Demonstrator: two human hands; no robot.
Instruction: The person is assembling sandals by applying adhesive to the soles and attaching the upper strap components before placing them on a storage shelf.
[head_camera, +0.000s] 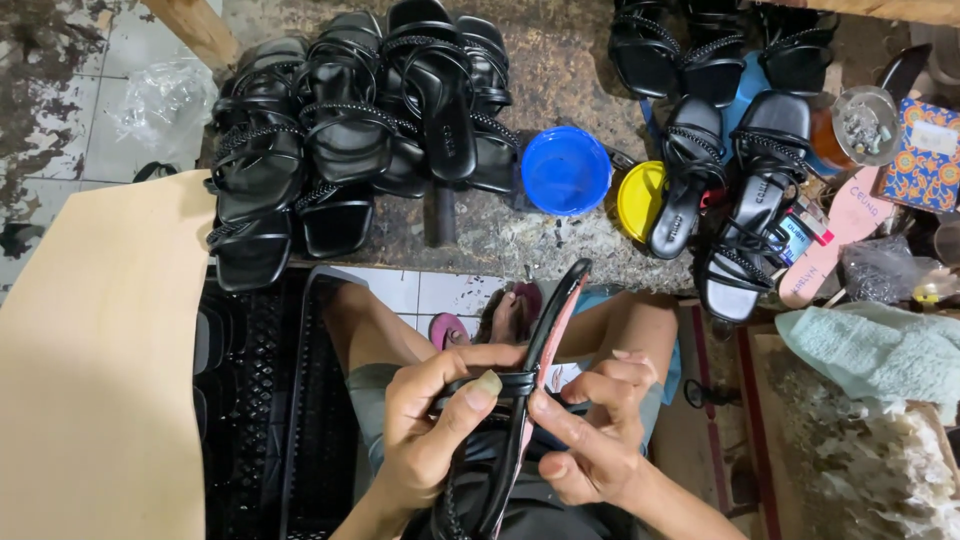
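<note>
Far across the scene, a rough mottled workbench (560, 80); at near left, a broad tan board (95, 370) beside a black crate (290, 420). On the bench at far left, a heap of black strappy sandals (350, 130); at far right, a second heap of sandals (730, 120) among small clutter. Near right, a pale green cloth (880, 350) over whitish scraps. Between the heaps, a blue round tub (565, 170) touching a yellow lid (640, 200). At near centre, over the lap, an unfinished black sandal (545, 350) held on edge, pink lining of the sole facing right, toe end pointing far. Left hand (430, 420) clenched around the strap bundle, thumb pressing the straps against the sole edge. Right hand (595, 430) grasping the same sandal from the right, fingers pinching sole and strap ends. Sandal judged light; sole probably stiff yet slightly springy, straps soft and limp, likely to slip unless pinned. Best purchase judged at the sole edge just beside the strap crossing, straps trapped under a thumb.
</note>
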